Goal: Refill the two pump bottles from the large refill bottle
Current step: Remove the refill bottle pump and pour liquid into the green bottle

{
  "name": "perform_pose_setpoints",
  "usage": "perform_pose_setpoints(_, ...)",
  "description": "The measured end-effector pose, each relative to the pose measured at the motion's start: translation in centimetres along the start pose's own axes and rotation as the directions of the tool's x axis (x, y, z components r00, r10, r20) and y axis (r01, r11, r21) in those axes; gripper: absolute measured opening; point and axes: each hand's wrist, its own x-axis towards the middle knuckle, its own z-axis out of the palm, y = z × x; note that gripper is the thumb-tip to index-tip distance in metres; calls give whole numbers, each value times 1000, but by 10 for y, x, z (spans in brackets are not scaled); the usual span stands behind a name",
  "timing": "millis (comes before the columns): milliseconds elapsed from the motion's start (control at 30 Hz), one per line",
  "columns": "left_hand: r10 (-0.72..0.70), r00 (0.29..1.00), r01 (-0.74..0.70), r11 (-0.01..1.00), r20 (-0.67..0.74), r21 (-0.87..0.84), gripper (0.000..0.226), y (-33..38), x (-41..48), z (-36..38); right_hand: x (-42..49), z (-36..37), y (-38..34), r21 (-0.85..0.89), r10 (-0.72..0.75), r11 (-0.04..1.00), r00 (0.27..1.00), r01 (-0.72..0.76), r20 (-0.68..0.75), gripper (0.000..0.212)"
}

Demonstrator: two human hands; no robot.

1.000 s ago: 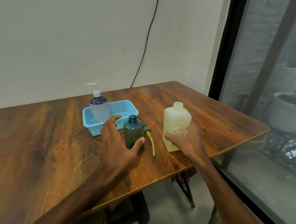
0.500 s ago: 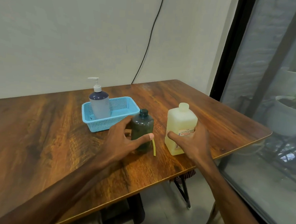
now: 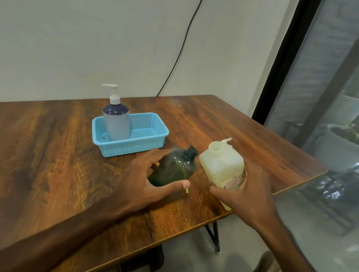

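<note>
Refill bottle (image 3: 221, 165) held in right hand (image 3: 248, 199), green bottle (image 3: 174, 169) tilted in left hand (image 3: 144, 184).

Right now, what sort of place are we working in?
Probably a room in a home, next to a patio or balcony. A wooden table stands against a plain wall, a dark-framed glass door is on the right, and potted plants sit outside it.

Three bottles (image 3: 116, 123) (image 3: 172, 169) (image 3: 221, 165); one basket (image 3: 131, 148)
</note>
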Motion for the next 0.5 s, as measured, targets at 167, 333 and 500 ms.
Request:
perform_pose_setpoints(167,52,998,-52,999,26,10,70,-6,-6,3,-1,0,-3,-40,-38,998,998,40,54,91)
perform_pose_setpoints(333,63,998,-63,998,24,-15,71,-5,-8,3,-2,-5,-6,-90,-53,994,997,58,59,97)
perform_pose_setpoints(500,69,998,-69,998,12,-13,67,-2,-9,3,-3,-10,-10,-109,-84,990,995,90,60,91)
